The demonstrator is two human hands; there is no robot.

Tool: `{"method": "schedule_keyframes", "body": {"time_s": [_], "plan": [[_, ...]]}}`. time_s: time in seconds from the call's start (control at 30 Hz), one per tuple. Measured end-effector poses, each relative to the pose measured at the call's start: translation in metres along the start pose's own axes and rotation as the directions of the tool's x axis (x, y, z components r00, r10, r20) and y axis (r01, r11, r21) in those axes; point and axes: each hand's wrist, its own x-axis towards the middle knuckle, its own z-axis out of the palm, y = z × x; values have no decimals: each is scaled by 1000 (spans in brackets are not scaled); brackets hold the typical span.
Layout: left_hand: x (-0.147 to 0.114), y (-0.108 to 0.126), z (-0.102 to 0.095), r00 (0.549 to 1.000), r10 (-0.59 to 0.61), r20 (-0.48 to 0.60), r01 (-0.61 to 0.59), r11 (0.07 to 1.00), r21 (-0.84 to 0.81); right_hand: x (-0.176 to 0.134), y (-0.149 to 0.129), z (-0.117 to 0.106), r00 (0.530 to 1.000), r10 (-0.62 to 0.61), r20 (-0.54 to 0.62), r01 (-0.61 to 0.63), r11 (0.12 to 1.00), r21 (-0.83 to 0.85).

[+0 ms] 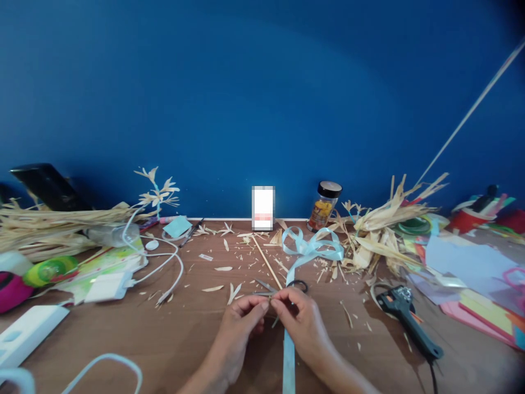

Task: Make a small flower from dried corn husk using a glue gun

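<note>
My left hand (245,316) and my right hand (298,316) meet at the middle of the table, thumbs and fingertips pinched together. What they pinch is small and mostly hidden by the fingers; a thin pale-blue end (275,323) shows just below. Directly beyond the fingertips lie scissors (266,287), blades to the left and a dark handle loop to the right. A thin wooden stick (266,261) runs away from the hands. Light-blue ribbon (289,355) passes beneath my right hand and ends in loose loops farther back.
A hot glue gun (410,322) lies at right, near coloured paper (471,268) and dried husks (381,232). A black-lidded jar (324,207) stands by the wall. White cables (178,260), a power strip (30,334) and more husks (61,224) occupy the left. Husk scraps litter the middle.
</note>
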Motion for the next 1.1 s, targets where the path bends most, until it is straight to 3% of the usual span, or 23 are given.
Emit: {"method": "schedule_keyframes", "body": {"time_s": [0.2,0.3,0.57,0.73,0.93,1.1], "plan": [[-1,-1,0,986,138,-99,-115,972,205,-2,1,6,1000,-6,10,6,998,57],[-1,-2,-2,983,149,-108,-115,955,275,-3,0,8,999,-33,13,32,997,65],[0,3,-2,984,128,-120,-103,975,196,-7,-3,9,986,-162,49,160,986,49],[-1,3,-1,983,106,-147,-92,991,102,-5,-5,9,988,-120,100,108,987,119],[-1,2,-2,984,147,-103,-116,960,255,-3,-4,4,997,34,71,-42,991,125],[-1,-2,-2,982,188,-35,-166,930,328,1,-1,-3,994,-11,113,-5,990,142]]}}
